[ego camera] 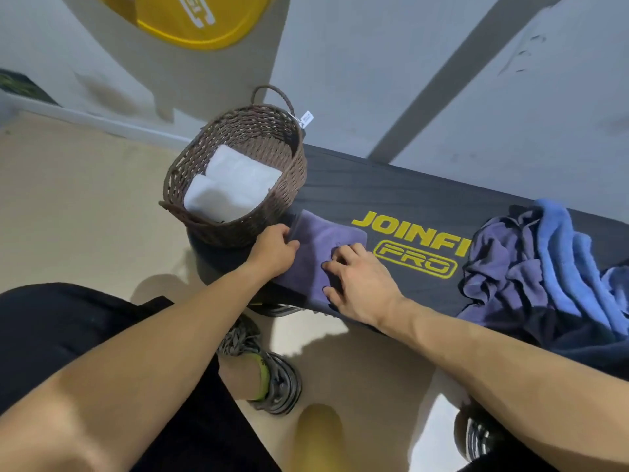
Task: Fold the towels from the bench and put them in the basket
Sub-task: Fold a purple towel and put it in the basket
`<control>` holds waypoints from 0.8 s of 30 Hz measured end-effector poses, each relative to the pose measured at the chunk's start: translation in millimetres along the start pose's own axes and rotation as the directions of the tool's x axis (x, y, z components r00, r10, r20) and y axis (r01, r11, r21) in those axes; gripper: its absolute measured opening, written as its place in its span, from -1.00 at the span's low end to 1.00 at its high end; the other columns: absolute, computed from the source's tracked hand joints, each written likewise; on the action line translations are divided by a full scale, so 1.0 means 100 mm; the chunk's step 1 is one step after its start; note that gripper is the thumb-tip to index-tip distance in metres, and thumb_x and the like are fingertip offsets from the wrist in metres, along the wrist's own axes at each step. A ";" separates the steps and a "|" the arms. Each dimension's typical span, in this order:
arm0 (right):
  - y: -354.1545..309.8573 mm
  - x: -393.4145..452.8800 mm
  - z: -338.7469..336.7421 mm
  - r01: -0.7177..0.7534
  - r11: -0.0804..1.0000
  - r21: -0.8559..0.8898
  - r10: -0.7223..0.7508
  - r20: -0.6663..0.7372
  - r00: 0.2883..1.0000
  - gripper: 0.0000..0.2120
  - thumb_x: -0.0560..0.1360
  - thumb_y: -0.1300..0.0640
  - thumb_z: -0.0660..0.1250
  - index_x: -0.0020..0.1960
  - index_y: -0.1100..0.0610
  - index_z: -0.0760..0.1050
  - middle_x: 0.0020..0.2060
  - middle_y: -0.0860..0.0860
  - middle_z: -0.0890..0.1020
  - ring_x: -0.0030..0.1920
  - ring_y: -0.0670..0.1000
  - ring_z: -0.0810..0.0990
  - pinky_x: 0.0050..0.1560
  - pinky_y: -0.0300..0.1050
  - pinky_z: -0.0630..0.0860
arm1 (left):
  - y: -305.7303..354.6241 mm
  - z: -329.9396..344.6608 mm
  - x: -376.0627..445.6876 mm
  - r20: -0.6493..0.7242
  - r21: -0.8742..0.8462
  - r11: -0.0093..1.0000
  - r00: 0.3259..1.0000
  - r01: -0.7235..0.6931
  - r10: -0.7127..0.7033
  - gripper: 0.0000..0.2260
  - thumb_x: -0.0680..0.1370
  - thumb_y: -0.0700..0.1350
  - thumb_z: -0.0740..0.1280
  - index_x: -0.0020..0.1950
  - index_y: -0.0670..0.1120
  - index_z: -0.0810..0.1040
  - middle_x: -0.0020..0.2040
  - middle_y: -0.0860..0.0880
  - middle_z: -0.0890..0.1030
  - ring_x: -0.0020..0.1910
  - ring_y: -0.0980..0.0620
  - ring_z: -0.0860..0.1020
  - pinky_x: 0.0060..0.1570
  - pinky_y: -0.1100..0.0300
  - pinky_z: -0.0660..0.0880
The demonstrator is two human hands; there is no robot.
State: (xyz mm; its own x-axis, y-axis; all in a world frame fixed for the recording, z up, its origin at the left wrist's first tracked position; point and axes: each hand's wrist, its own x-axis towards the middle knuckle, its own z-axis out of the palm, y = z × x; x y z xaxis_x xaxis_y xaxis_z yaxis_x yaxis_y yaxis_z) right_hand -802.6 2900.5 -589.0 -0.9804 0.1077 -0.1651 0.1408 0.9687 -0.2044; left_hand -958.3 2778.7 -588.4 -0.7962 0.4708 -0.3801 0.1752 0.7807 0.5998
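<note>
On the bench point(425, 206), left hand point(274, 248) pinches the purple towel point(323, 240) edge while right hand point(360, 279) presses fingers down, pinning it for folding, basket point(272, 206) at eleven o'clock.

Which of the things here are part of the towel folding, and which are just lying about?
Part of the job:
purple towel, gripped by the left hand, right hand on it
towel pile
basket with white towels
bench

Just there:
yellow disc up on the wall
shoes
</note>
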 end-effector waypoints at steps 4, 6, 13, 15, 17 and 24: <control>-0.01 0.03 0.02 0.000 1.000 -0.009 0.000 -0.008 1.000 -0.55 0.51 -0.18 0.23 0.30 0.02 0.51 0.16 0.05 0.49 0.11 0.13 0.39 0.08 0.02 0.43 | 0.02 0.05 -0.03 -0.077 0.087 0.996 0.997 -0.014 0.021 -0.97 0.61 -0.12 0.30 -0.01 -0.06 0.50 -0.09 -0.01 0.57 -0.12 0.01 0.50 -0.11 0.12 0.38; -0.01 0.03 0.04 0.001 1.000 -0.001 -0.001 -0.008 1.000 -0.53 0.53 -0.19 0.21 0.34 0.02 0.48 0.16 0.06 0.48 0.11 0.13 0.38 0.09 0.02 0.42 | -0.01 0.06 -0.05 -0.120 0.149 0.989 0.993 -0.002 0.020 -0.86 0.61 -0.07 0.30 0.10 -0.11 0.54 -0.01 -0.07 0.62 -0.05 -0.07 0.55 -0.12 0.09 0.38; -0.01 -0.01 0.07 0.046 0.998 -0.031 -0.045 0.033 0.998 -0.48 0.62 -0.13 0.09 0.50 0.08 0.31 0.27 0.11 0.40 0.16 0.16 0.36 0.17 0.05 0.38 | -0.05 0.01 -0.05 -0.075 0.401 0.906 0.991 0.132 -0.111 -0.49 0.55 0.16 0.34 0.24 -0.24 0.46 0.14 -0.24 0.61 0.08 -0.24 0.59 -0.14 0.07 0.42; -0.01 -0.02 0.05 0.053 0.998 -0.034 -0.051 0.060 0.997 -0.48 0.62 -0.12 0.08 0.52 0.08 0.28 0.30 0.12 0.38 0.19 0.16 0.35 0.19 0.05 0.36 | -0.05 -0.03 -0.07 0.022 0.408 0.903 0.987 0.135 -0.157 -0.50 0.47 0.19 0.42 0.11 -0.22 0.48 -0.06 -0.16 0.63 -0.15 -0.16 0.63 -0.31 0.18 0.43; -0.01 -0.01 -0.01 0.055 0.998 -0.018 -0.053 0.098 0.994 -0.49 0.61 -0.10 0.11 0.51 0.08 0.30 0.30 0.12 0.38 0.20 0.17 0.35 0.20 0.05 0.35 | -0.04 -0.05 -0.10 0.079 0.387 0.907 0.974 0.165 -0.211 -0.50 0.42 0.18 0.49 -0.01 -0.20 0.42 -0.23 -0.08 0.53 -0.33 -0.06 0.58 -0.47 0.21 0.40; 0.09 0.00 -0.48 -0.096 0.921 0.376 0.040 0.153 0.987 -0.53 0.50 0.13 0.36 0.38 0.20 0.41 0.19 0.19 0.47 0.24 0.20 0.44 0.23 -0.03 0.38 | 0.14 -0.09 -0.16 0.077 0.291 0.954 0.992 0.069 -0.095 -0.71 0.39 -0.02 0.53 -0.26 -0.05 0.42 -0.26 -0.04 0.55 -0.30 0.03 0.50 -0.41 0.21 0.29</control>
State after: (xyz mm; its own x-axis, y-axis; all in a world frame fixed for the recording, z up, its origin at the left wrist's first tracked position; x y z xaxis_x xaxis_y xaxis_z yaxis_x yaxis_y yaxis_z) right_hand -808.1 2919.7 -544.7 -0.9411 0.1112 -0.3192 0.2760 0.7982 -0.5355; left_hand -948.7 2778.4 -567.3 -0.7622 0.4248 -0.4885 0.2810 0.8969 0.3415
